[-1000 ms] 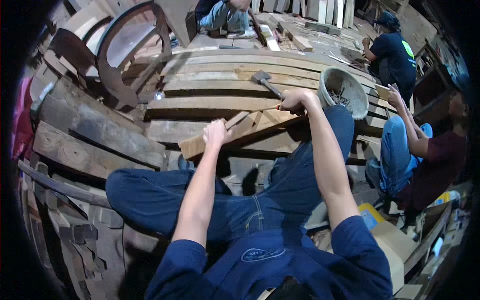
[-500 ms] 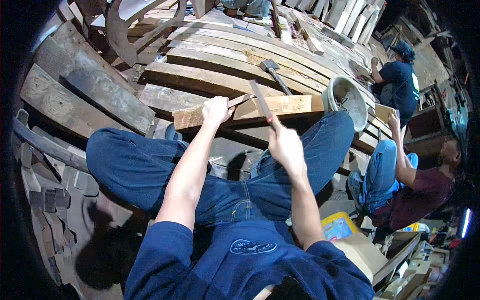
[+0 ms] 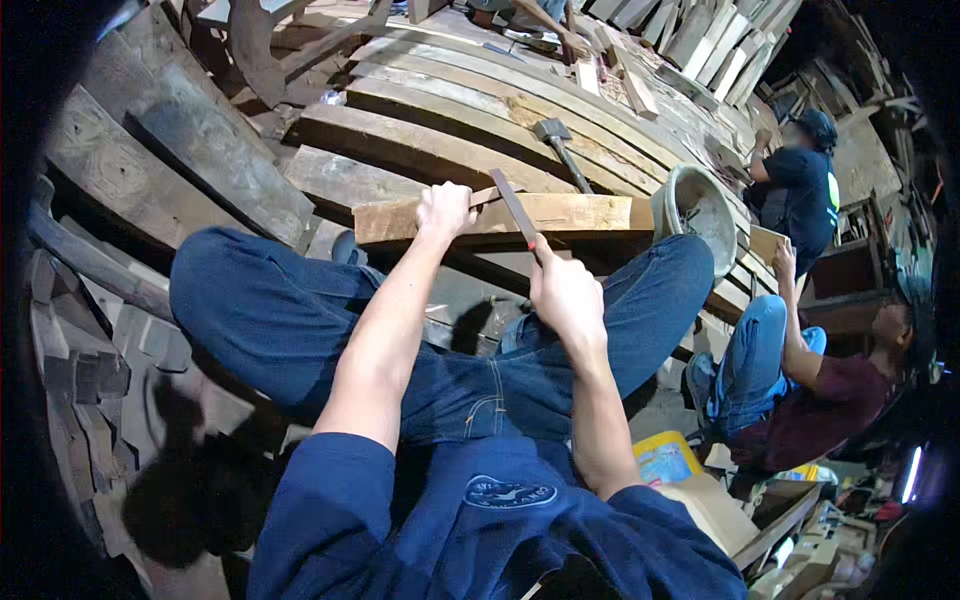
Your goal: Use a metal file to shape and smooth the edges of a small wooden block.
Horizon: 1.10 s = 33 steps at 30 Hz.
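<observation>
My left hand (image 3: 443, 208) is closed round a narrow brown strip (image 3: 484, 198) held above a thick pale wooden beam (image 3: 585, 212), which lies crosswise beyond my lap. My right hand (image 3: 568, 298) grips a flat file-like tool (image 3: 512, 208) with red at its handle; its blade points away from me and crosses the strip near my left hand. Whether the two touch is unclear. A hammer-like tool (image 3: 551, 131) with a square head and dark handle lies on the planks beyond the beam. A pale bucket (image 3: 676, 185) stands beside my right knee, with small bits inside.
Long planks (image 3: 410, 135) lie ahead and at my left (image 3: 150, 150). A curved wooden frame (image 3: 257, 60) stands far left. A co-worker in maroon (image 3: 820, 400) sits close at my right holding a board (image 3: 765, 243); another in dark clothing (image 3: 800, 185) sits beyond, a third at the top.
My right hand has dropped nearer my body and turned, so the tool now points away from me instead of lying sideways. My left hand stays on the strip. The view has shifted.
</observation>
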{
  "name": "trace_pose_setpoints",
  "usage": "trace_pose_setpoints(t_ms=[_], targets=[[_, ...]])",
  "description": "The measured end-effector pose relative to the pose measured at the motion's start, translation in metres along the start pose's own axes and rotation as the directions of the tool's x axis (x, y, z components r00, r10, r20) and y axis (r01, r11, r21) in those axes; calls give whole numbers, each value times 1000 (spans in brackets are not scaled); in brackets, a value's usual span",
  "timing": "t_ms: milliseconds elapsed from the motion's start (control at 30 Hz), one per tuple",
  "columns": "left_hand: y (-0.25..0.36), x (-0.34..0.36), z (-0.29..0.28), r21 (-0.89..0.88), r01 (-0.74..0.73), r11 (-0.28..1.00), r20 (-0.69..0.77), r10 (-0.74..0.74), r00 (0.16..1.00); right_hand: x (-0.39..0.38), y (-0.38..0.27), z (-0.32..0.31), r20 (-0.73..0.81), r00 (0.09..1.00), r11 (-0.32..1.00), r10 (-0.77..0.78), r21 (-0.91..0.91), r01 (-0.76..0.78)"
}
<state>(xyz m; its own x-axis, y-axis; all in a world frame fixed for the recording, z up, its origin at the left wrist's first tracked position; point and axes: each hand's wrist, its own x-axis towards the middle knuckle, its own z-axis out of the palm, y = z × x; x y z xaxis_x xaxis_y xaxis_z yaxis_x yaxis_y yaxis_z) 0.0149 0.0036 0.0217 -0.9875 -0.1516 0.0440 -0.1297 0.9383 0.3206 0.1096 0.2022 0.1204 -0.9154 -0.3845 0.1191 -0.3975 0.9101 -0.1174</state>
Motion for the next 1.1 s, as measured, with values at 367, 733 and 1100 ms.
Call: trace_pose_setpoints(t_ms=[367,733,1100], targets=[[-3,4,18,100,-84,991,2,84,996,34,1,19,-33,998,999,-48,19,49],[11,7,-1,65,-31,997,156,20,988,59,4,48,5,1000,999,-25,26,24],[5,19,14,76,-82,994,63,78,995,64,-21,45,55,998,999,30,25,-32]])
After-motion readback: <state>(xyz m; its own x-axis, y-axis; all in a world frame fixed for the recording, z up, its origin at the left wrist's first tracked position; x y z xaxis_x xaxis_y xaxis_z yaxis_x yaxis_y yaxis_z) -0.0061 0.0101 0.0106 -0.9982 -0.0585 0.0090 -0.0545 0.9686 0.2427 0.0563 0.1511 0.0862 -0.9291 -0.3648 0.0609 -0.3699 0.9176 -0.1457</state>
